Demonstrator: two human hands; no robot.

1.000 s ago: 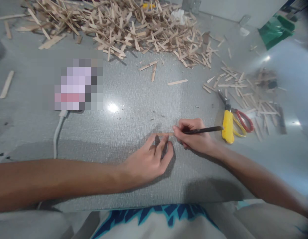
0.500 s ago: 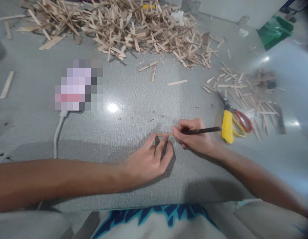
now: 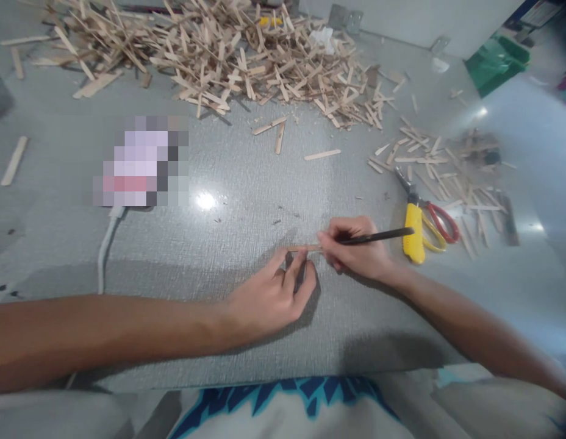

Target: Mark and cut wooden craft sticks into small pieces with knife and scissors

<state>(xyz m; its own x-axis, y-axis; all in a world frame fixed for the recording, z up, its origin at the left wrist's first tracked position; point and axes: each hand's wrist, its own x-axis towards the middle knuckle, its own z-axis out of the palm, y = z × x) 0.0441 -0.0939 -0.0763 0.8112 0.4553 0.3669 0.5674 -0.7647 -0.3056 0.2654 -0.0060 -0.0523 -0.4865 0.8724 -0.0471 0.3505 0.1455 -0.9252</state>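
Note:
My left hand [image 3: 276, 289] rests on the grey table, its fingers closed on a short, thin wooden craft stick [image 3: 312, 248] that lies flat. My right hand [image 3: 358, 247] grips a dark pencil [image 3: 379, 236], whose back end points right. The pencil's tip is hidden behind the fingers, close to the right end of the stick. Just right of that hand lies a hand cutter [image 3: 415, 235] with yellow and red handles and metal jaws.
A large heap of wooden sticks [image 3: 210, 55] spreads along the back. Smaller pieces [image 3: 429, 160] lie scattered at the right. A blurred-out device [image 3: 136, 161] with a white cable [image 3: 104, 250] sits at the left. A green bin [image 3: 497, 64] stands at the far right.
The pencil's back end has swung slightly up and to the right in my right hand. My left hand keeps its place on the stick. The view has shifted a little.

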